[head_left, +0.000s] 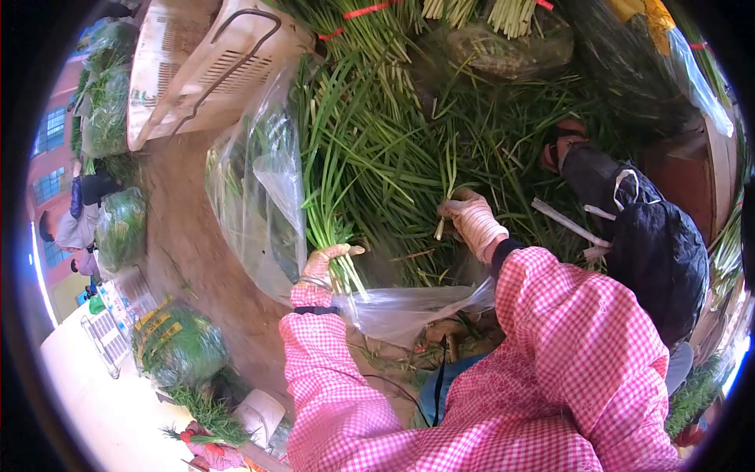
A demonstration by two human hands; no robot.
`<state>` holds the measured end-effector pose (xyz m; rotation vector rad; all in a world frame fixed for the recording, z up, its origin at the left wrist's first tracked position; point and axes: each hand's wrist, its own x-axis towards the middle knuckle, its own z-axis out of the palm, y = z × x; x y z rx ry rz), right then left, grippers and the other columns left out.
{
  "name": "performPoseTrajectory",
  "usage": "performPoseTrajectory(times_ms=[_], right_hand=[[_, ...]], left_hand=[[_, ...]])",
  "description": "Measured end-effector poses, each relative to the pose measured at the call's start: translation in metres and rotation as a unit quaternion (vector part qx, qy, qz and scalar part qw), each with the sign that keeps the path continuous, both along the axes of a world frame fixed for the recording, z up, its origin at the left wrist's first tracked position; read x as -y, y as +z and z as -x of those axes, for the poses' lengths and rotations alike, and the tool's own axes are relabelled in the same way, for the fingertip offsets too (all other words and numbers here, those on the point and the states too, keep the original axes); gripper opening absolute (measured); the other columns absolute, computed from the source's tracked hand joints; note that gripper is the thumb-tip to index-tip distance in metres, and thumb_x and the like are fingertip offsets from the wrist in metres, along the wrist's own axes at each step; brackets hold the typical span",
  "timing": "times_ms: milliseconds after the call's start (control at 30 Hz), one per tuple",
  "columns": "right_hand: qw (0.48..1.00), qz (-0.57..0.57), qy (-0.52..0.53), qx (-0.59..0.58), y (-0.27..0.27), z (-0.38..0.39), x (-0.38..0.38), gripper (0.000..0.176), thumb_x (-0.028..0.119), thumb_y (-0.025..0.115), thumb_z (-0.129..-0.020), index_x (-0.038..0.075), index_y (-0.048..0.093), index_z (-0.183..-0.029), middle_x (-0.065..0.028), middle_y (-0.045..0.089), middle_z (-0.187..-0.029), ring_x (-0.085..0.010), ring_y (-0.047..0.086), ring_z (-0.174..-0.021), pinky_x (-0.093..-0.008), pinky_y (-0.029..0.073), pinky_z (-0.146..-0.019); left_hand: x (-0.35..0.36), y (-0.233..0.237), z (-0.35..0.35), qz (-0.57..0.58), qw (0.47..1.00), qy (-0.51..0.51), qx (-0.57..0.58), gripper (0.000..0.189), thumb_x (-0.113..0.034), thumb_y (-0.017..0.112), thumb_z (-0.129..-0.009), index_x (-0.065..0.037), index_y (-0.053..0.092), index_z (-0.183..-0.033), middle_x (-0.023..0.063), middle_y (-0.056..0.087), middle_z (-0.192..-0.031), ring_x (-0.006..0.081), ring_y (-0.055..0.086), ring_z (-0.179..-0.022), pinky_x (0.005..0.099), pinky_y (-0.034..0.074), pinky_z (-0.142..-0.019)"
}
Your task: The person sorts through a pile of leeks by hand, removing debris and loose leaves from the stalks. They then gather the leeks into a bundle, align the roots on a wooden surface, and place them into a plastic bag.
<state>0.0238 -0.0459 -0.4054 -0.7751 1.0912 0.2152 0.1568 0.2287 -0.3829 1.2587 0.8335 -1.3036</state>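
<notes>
Loose green stalks lie in a deep pile (409, 134) across the middle of the view. At the top edge are bundles tied with red bands (370, 9). White plastic crates (197, 71) lean at the upper left above a bare dirt floor (189, 244). Filled bags of greens (122, 228) stand along the left, where other people (79, 228) are partly seen at the edge. A black bag (653, 244) sits at the right, just beside the pile, with pale sticks (566, 224) lying against it. A large clear plastic bag (259, 189) rises between the crates and the pile. Its crumpled lower edge trails under both pink checked sleeves and hides part of the ground there. The left hand (322, 263), gloved, is closed around a bunch of stalks (334, 228) near their lower ends, at the mouth of the clear bag. The bunch is thick, bright green above and paler towards the grip, and it fans upward against the plastic. The right hand (472, 220), also gloved, is clenched on a few thin stalks (447, 185) over the pile, well apart from the bunch. These stalks stand nearly upright, and their pale ends hang just below the fist.
</notes>
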Motion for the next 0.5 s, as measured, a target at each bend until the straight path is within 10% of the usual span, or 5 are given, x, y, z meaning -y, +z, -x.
performPoseTrajectory(times_ms=[233, 300, 433, 500], right_hand=[[0.975, -0.093, 0.169, 0.111, 0.043, -0.003, -0.052, 0.011, 0.007, 0.058, -0.075, 0.000, 0.059, -0.083, -0.0024, 0.053, -0.061, -0.0100, 0.048, -0.056, -0.0258, 0.042, -0.053], [0.949, -0.147, 0.243, 0.139, 0.049, -0.005, -0.058, 0.011, 0.009, 0.061, -0.076, 0.002, 0.060, -0.084, -0.0030, 0.055, -0.067, -0.0116, 0.051, -0.061, -0.0267, 0.043, -0.057], [0.969, -0.155, 0.176, 0.076, 0.058, -0.018, -0.061, 0.037, 0.028, 0.071, -0.079, 0.002, 0.058, -0.102, -0.0024, 0.058, -0.081, -0.0118, 0.052, -0.072, -0.0276, 0.044, -0.065], [0.969, 0.025, 0.221, 0.109, 0.027, -0.019, -0.064, 0.057, 0.030, 0.078, -0.073, -0.007, 0.052, -0.108, -0.0080, 0.061, -0.088, -0.0142, 0.058, -0.079, -0.0281, 0.047, -0.066]], left_hand=[[0.021, 0.006, 0.014, -0.018, 0.998, 0.012, 0.060, 0.020, -0.010, 0.063, -0.078, 0.003, 0.061, -0.092, 0.0178, 0.067, -0.089, 0.0208, 0.063, -0.057, 0.0320, 0.053, -0.048], [0.029, -0.007, 0.029, -0.025, 0.981, -0.047, 0.186, 0.022, -0.016, 0.064, -0.080, 0.001, 0.064, -0.093, 0.0123, 0.067, -0.090, 0.0193, 0.063, -0.072, 0.0299, 0.051, -0.066], [0.075, 0.003, 0.050, 0.025, 0.972, 0.049, 0.228, 0.023, -0.014, 0.064, -0.080, -0.001, 0.065, -0.098, 0.0082, 0.066, -0.096, 0.0175, 0.061, -0.085, 0.0299, 0.049, -0.077], [0.097, 0.013, 0.047, -0.014, 0.992, 0.072, 0.106, 0.031, -0.017, 0.065, -0.081, -0.003, 0.063, -0.108, 0.0080, 0.065, -0.101, 0.0197, 0.061, -0.092, 0.0339, 0.048, -0.082]])
